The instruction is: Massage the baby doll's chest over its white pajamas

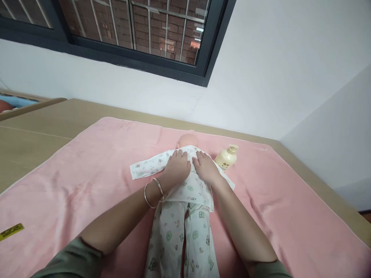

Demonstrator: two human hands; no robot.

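I had one view only, from the head camera: it looked forward and down from close above the pink blanket (87, 185), facing the white wall (261, 77) and window (139, 34).

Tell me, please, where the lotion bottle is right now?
In the head view, the bottle lies on the pink towel, just right of the doll and beyond the right hand.

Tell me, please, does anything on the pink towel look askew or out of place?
The cream bottle lies tipped on its side beside the doll; nothing looks spilled. A yellow tag lies alone at the towel's near-left edge.
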